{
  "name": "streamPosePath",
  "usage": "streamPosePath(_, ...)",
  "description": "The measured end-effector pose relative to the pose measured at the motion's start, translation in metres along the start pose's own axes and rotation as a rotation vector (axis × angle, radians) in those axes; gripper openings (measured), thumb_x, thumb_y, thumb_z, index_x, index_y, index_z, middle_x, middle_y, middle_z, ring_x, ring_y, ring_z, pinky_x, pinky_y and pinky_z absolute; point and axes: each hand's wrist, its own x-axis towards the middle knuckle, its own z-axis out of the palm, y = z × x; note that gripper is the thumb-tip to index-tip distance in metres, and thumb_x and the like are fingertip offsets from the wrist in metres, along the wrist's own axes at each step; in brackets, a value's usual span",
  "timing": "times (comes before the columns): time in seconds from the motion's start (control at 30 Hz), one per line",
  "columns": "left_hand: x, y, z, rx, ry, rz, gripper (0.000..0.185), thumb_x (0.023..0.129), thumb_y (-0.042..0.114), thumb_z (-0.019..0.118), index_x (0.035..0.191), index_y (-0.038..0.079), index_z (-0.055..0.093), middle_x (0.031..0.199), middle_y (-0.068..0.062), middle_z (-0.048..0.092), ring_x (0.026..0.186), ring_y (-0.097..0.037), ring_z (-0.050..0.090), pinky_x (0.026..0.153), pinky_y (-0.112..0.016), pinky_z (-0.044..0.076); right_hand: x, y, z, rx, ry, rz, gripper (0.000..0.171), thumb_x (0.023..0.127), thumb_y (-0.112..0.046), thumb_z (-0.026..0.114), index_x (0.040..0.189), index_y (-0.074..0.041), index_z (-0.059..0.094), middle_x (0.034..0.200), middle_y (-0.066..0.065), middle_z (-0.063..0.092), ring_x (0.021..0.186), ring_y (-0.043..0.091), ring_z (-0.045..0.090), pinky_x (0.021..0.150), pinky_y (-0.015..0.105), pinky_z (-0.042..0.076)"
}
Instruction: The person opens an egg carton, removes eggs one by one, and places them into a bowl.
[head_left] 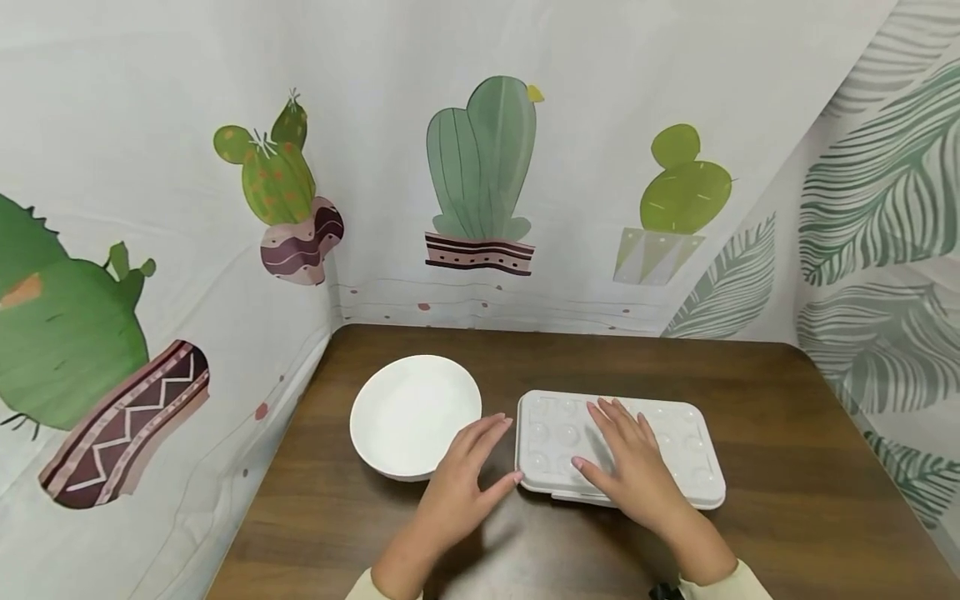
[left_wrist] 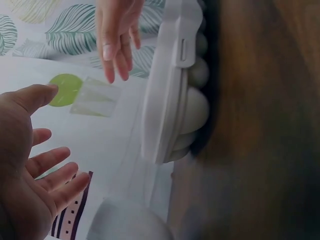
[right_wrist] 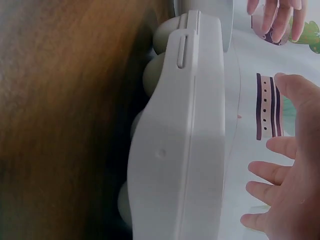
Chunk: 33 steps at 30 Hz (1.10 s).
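Observation:
A closed white egg carton (head_left: 543, 417) with round bumps on its lid lies on the table, right of centre. Along its front, a latch tab (right_wrist: 183, 52) with a slot shows in the right wrist view, and rounded cups bulge below the rim. My right hand (head_left: 633, 471) hovers over the lid, fingers spread, with a gap to the lid in the right wrist view. Between the carton and a round white bowl (head_left: 415, 412) is my left hand (head_left: 461, 483), its fingers apart and holding nothing. The thumb points toward the carton's left end.
The dark brown wooden table (head_left: 780, 467) has rounded back corners. Behind it and along the sides hangs a white cloth (head_left: 600, 67) printed with cacti and leaves. The bowl stands left of the carton, close to my left hand.

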Motion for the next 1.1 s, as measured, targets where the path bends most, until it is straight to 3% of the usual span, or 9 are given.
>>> streamPosePath(0.33,-0.013,-0.002,0.02,-0.011,-0.098,-0.086,0.071,0.089,0.044,0.076,0.148,0.017,0.05,0.147,-0.003,0.052,0.135,-0.021,0.053,0.109,-0.042,0.048,-0.013,-0.005,0.004,-0.003,-0.01,-0.005,0.082,0.081,-0.04,0.082,0.149,-0.007,0.048,0.15,0.019,0.05,0.144,0.041,0.039,0.113,0.069,0.025)
streamPosePath(0.7,-0.018,-0.013,0.039,-0.037,-0.123,-0.101,0.076,0.084,0.031,0.082,0.149,0.012,0.047,0.146,-0.005,0.052,0.135,-0.021,0.052,0.11,-0.04,0.047,-0.023,-0.005,0.015,-0.009,-0.022,-0.041,0.081,0.079,-0.04,0.082,0.148,-0.011,0.05,0.151,0.017,0.05,0.144,0.039,0.04,0.113,0.068,0.026)
streamPosePath(0.83,-0.019,-0.017,0.046,-0.028,-0.138,-0.139,0.082,0.083,0.03,0.083,0.152,0.014,0.042,0.148,-0.006,0.05,0.136,-0.022,0.052,0.111,-0.041,0.046,-0.027,-0.006,0.018,-0.027,-0.036,-0.031,0.081,0.079,-0.042,0.082,0.148,-0.012,0.05,0.15,0.016,0.05,0.144,0.038,0.041,0.113,0.067,0.026)
streamPosePath(1.1,-0.018,-0.018,0.055,-0.047,-0.228,-0.233,0.095,0.083,0.029,0.082,0.158,0.006,0.028,0.152,-0.016,0.048,0.14,-0.03,0.048,0.113,-0.047,0.043,-0.032,-0.007,0.024,-0.07,-0.051,-0.053,0.086,0.077,-0.044,0.085,0.149,-0.012,0.049,0.15,0.016,0.049,0.138,0.037,0.047,0.114,0.065,0.03)
